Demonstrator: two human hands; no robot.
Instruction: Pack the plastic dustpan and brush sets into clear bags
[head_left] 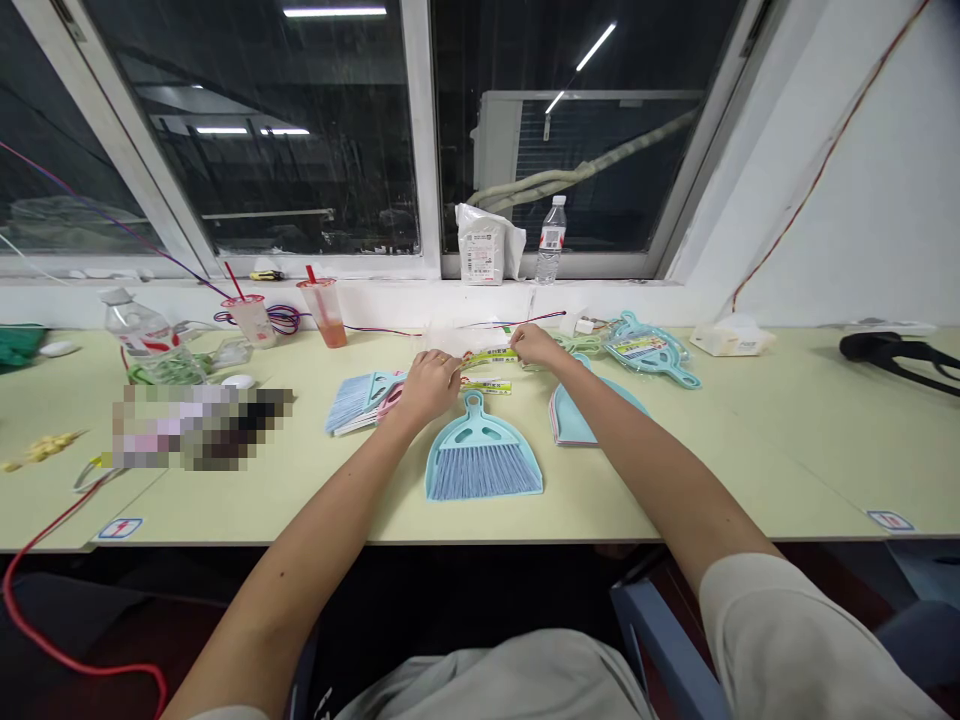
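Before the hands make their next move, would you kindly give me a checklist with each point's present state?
1. Label strip held near both ends, by left hand and right hand: ok.
2. Front brush lying within the front dustpan, bristles towards the person: ok.
3. Lower strip, by that dustpan's handle, fastened to it: cannot tell.
4. Every brush in a dustpan: not ok; the brushes at left lie outside any pan.
5. Drink cups upright and apart from both hands: ok.
6. Small print on the held strip readable: cannot tell, too small.
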